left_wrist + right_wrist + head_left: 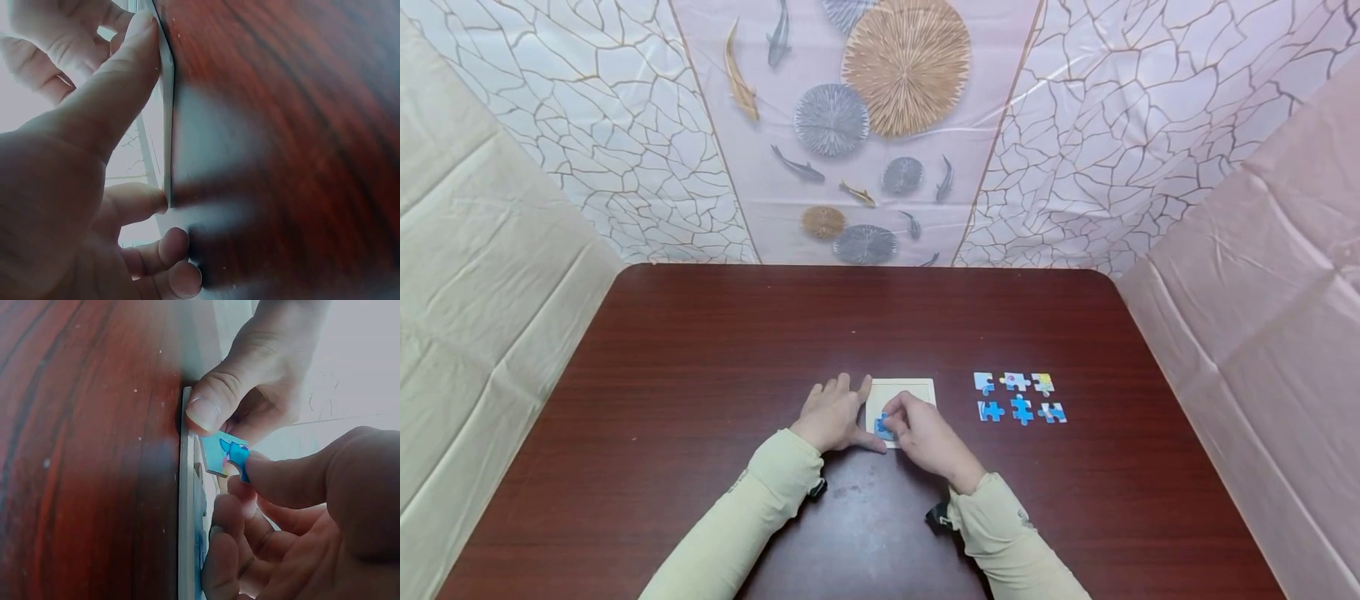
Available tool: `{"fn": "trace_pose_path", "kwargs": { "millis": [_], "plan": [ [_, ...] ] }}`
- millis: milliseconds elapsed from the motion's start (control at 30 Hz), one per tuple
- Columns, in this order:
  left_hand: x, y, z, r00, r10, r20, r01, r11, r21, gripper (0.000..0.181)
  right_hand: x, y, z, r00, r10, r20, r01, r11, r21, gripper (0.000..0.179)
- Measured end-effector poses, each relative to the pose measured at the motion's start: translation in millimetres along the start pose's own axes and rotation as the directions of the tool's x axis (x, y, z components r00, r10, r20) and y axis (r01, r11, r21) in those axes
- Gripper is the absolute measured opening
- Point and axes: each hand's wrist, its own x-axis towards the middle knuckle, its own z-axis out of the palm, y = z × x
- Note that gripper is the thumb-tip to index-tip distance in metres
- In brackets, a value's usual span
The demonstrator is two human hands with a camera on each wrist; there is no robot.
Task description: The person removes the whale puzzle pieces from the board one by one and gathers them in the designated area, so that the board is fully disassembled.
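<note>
A small pale wooden puzzle tray (901,386) lies on the table in front of me. My left hand (835,417) spreads around its left side, the straight thumb along the near edge and the forefinger at the far left corner. My right hand (927,437) pinches a blue jigsaw piece (882,427) between thumb and fingers over the tray's near left corner. In the right wrist view this piece (234,456) is tilted, its edge close to the left thumb. Bluish patches show low inside the tray there, partly hidden by the right fingers.
Several loose jigsaw pieces (1021,408) lie in two rows on the dark red wooden table (737,333), right of the tray. A patterned curtain (865,167) hangs behind the far edge. Pale padded walls (497,292) flank both sides.
</note>
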Motion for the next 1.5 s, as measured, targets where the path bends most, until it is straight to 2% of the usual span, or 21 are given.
{"fn": "trace_pose_path", "kwargs": {
  "millis": [233, 433, 533, 733, 1000, 1200, 1500],
  "plan": [
    [-0.6, 1.9, 0.1, 1.000, 0.000, -0.004, 0.000, 1.000, 0.016, 0.120, -5.2, -2.9, -7.3, 0.995, 0.088, -0.041, -0.083, 0.991, 0.107, 0.004],
    [-0.3, 2.3, 1.0, 1.000, -0.007, 0.005, 0.007, 1.000, 0.025, 0.120, -16.3, -6.6, -19.9, 0.993, 0.101, -0.063, -0.091, 0.985, 0.145, 0.006],
    [-0.1, 2.0, 1.3, 1.000, -0.008, 0.007, 0.008, 1.000, 0.021, 0.120, -24.3, -6.2, -30.8, 0.986, 0.124, -0.115, -0.106, 0.982, 0.154, 0.008],
    [-0.8, 1.3, 1.9, 1.000, -0.002, 0.000, 0.002, 1.000, 0.024, 0.120, -40.4, 6.3, -55.8, 0.959, 0.168, -0.226, -0.150, 0.984, 0.097, 0.011],
    [-1.3, 1.2, 2.0, 1.000, -0.001, -0.004, 0.001, 1.000, 0.016, 0.119, -61.1, 29.1, -83.2, 0.934, 0.242, -0.263, -0.249, 0.969, 0.008, 0.017],
    [-1.2, 0.9, 1.6, 1.000, -0.001, 0.000, 0.001, 1.000, 0.016, 0.119, -69.5, 41.1, -89.9, 0.918, 0.264, -0.295, -0.286, 0.958, -0.031, 0.018],
    [-0.2, 0.9, 2.7, 1.000, -0.005, 0.012, 0.005, 1.000, 0.005, 0.119, -73.4, 48.3, -88.9, 0.878, 0.361, -0.313, -0.387, 0.922, -0.021, 0.025]
  ]
}}
